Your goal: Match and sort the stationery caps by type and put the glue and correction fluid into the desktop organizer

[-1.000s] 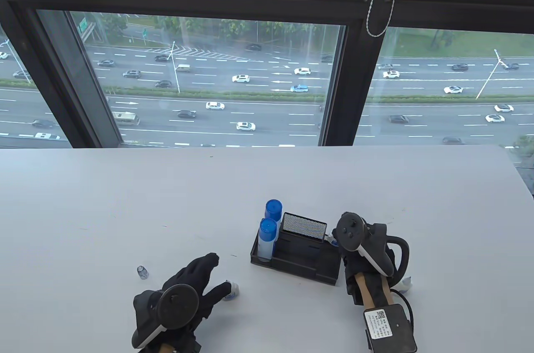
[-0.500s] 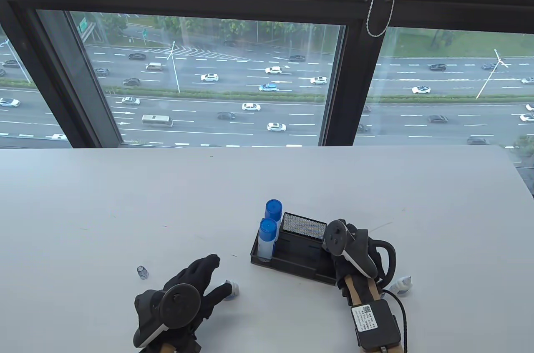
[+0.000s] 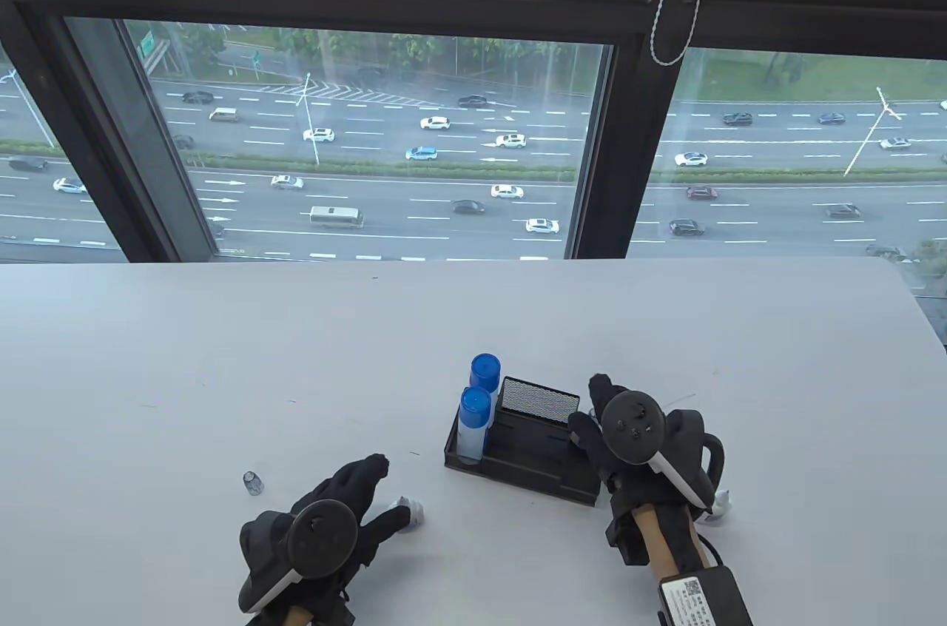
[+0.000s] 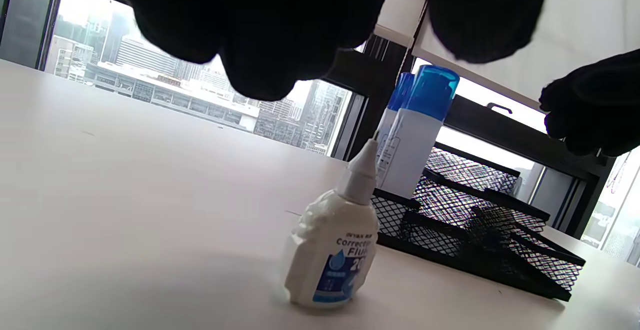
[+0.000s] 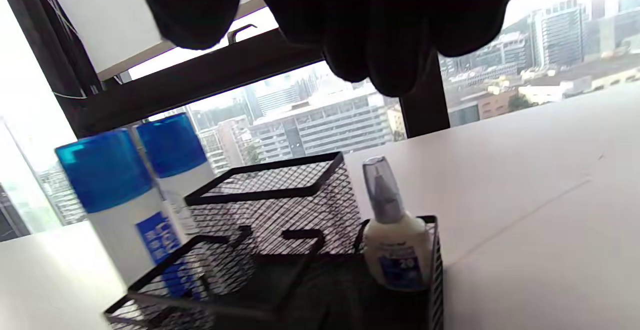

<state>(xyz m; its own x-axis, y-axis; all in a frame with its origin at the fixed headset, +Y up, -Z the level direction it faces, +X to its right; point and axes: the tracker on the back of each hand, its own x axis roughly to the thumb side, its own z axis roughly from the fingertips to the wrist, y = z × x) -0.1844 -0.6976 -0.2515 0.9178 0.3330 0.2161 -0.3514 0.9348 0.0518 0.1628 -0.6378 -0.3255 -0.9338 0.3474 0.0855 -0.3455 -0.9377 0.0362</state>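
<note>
A black mesh organizer holds two blue-capped glue sticks at its left end. In the right wrist view a capped correction fluid bottle stands upright in the organizer's right compartment. My right hand hovers over that end with its fingers straight, holding nothing. An uncapped correction fluid bottle stands on the table. My left hand is spread flat beside this bottle, thumb tip next to it, not gripping. A small clear cap lies to the left.
Another small white bottle sits on the white table, partly hidden behind my right wrist. A large window runs along the table's far edge.
My right hand dipped over the organizer's right end, then drew back to the right with straight fingers. The capped bottle stays in the organizer. My left hand barely moved.
</note>
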